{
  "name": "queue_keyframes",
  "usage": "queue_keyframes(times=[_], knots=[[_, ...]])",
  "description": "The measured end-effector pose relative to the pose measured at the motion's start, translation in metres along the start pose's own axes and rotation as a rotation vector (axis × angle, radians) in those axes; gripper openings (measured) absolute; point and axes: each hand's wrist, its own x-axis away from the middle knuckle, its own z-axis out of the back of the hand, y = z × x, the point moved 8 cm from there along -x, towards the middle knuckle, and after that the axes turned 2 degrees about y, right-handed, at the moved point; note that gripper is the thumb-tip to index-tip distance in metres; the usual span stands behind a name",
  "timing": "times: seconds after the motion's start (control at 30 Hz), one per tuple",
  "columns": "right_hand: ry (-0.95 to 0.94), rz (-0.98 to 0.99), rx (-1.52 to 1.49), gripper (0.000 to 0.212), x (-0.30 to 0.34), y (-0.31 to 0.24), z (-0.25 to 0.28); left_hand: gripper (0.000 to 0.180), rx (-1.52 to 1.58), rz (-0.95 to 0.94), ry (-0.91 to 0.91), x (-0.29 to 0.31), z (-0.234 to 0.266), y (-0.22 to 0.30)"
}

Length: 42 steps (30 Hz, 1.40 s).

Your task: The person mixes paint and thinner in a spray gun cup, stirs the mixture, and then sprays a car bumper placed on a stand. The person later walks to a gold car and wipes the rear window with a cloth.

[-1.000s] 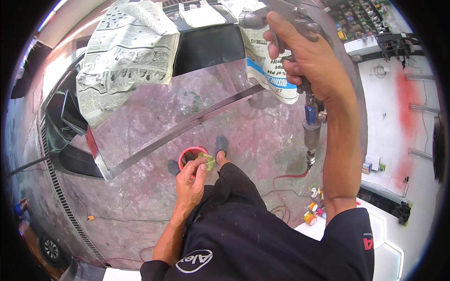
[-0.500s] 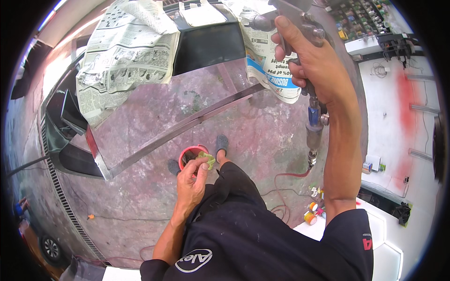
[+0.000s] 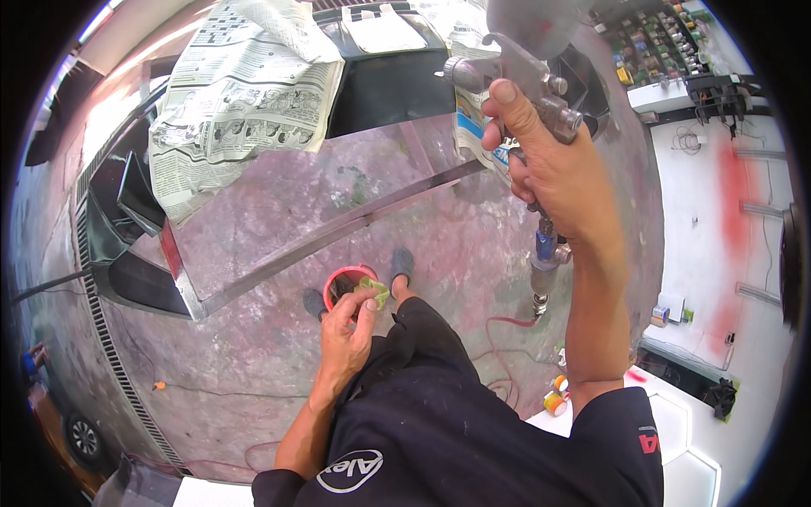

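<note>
My right hand (image 3: 566,173) is raised and wrapped round the grip of a metal spray gun (image 3: 528,80). Its nozzle points left, its cup is cut off by the top edge, and a blue-and-silver fitting (image 3: 545,247) hangs under the grip with a red hose (image 3: 509,321) running from it. Low in front of my body, my left hand (image 3: 346,329) pinches a crumpled yellow-green cloth (image 3: 374,294). Below that cloth a pink-red bucket (image 3: 330,283) stands on the floor, with something dark inside. Beyond lies a metal-edged frame (image 3: 338,224) beside a black panel (image 3: 393,93).
Printed newspaper sheets (image 3: 253,110) drape over the black parts. At left a dark mirror-like piece (image 3: 139,194) sticks out. A floor grate (image 3: 127,384) runs down the left side. Small tins (image 3: 555,404) stand on a white surface at lower right. Shelves (image 3: 663,51) hold many containers.
My right hand and the spray gun have come lower and slightly left. The left hand keeps its pinch on the cloth almost in place. The whole view has shifted a little.
</note>
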Motion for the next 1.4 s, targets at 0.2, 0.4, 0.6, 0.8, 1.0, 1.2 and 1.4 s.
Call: queue_keyframes(times=[0.2, 0.4, 0.6, 0.8, 1.0, 1.2, 1.4], knots=[[-0.004, 0.147, -0.14, 0.055, 0.006, 0.007, -0.021, 0.023, -0.006, 0.021, 0.002, 0.0, 0.001, -0.005], [-0.03, 0.071, -0.176, 0.06, 0.013, 0.015, -0.022, 0.023, 0.029, 0.051, -0.004, 0.0, -0.001, -0.005], [0.063, 0.044, -0.131, 0.063, 0.012, 0.022, -0.01, 0.023, 0.024, 0.062, -0.008, 0.0, -0.002, -0.01], [0.089, 0.054, -0.138, 0.061, 0.011, 0.022, -0.01, 0.022, 0.035, 0.062, -0.011, -0.001, -0.006, -0.006], [0.052, 0.036, -0.112, 0.057, 0.015, 0.02, -0.018, 0.023, -0.001, 0.035, -0.008, 0.0, -0.004, -0.007], [-0.032, 0.087, -0.18, 0.053, 0.024, 0.008, -0.044, 0.022, -0.014, 0.031, 0.014, 0.0, 0.0, -0.003], [-0.09, 0.064, -0.178, 0.053, 0.03, 0.008, -0.061, 0.022, -0.014, 0.009, 0.033, 0.002, 0.004, -0.004]])
